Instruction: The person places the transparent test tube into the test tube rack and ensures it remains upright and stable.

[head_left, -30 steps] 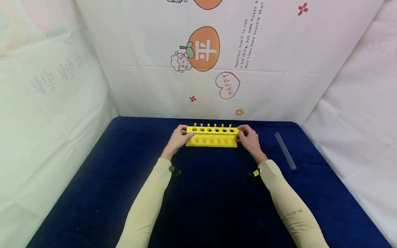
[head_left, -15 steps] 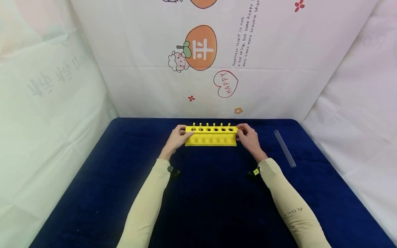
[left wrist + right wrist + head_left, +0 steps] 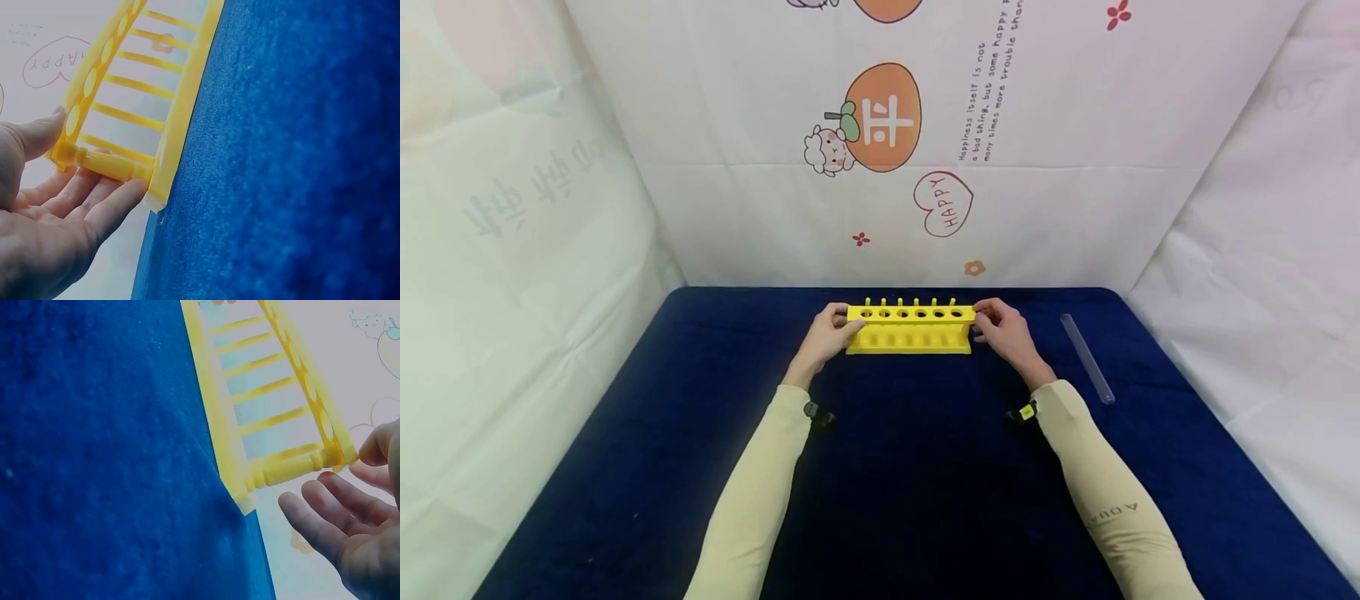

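Note:
A yellow test tube rack [image 3: 910,340] stands upright near the far edge of the dark blue table, with a row of round holes along its top bar and pegs behind. My left hand [image 3: 827,337] grips its left end; in the left wrist view the thumb lies on the top bar and the fingers reach round the end post [image 3: 103,164]. At the other end is my right hand [image 3: 1009,335], thumb and index fingertips right at the top bar's corner. In the right wrist view its other fingers [image 3: 337,512] are spread apart from the right end post [image 3: 287,470].
A clear test tube [image 3: 1087,358] lies slantwise on the table [image 3: 910,483] to the right of the right hand. White printed cloth [image 3: 737,208] hangs behind the table and along both sides.
My right hand has eased slightly to the right, its fingers loosening from the rack's end. My left hand keeps its grip. The whole head view has shifted a little.

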Demonstrator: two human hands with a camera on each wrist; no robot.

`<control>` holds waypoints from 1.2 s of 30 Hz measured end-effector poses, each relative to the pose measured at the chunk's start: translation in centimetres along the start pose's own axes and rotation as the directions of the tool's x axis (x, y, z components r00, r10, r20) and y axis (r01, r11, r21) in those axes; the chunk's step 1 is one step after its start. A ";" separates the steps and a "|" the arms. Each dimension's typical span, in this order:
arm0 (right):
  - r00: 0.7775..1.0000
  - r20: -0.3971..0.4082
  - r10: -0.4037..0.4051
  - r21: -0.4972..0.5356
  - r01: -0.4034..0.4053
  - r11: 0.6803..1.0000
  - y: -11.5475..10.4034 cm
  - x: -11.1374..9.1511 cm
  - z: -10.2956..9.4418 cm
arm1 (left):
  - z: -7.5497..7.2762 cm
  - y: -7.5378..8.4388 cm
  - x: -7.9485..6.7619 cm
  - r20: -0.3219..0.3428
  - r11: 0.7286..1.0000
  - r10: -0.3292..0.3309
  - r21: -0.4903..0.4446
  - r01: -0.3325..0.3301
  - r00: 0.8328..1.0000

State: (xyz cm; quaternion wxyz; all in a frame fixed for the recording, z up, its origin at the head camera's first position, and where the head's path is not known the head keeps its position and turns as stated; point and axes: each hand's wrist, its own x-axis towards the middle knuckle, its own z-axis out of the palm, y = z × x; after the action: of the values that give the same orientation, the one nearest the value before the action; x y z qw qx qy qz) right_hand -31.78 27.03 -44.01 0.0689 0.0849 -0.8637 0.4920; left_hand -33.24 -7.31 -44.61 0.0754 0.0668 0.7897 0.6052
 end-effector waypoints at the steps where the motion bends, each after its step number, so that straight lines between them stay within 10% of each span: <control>1: 1.000 0.005 0.001 -0.004 -0.001 1.000 0.0 0.0 -0.1 | 0.0 0.0 0.0 0.001 1.000 0.001 -0.001 -0.001 1.000; 36: 0.996 0.064 0.057 -0.301 -0.035 0.953 1.7 -1.3 -5.8 | -0.4 -0.1 -0.1 0.012 1.000 -0.001 0.003 0.001 1.000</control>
State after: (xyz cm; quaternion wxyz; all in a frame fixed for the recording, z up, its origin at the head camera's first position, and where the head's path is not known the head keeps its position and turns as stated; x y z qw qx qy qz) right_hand -30.63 33.00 -42.72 0.0382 0.0709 -0.9319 0.3537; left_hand -33.20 -7.71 -44.64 0.0802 0.0703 0.7903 0.6034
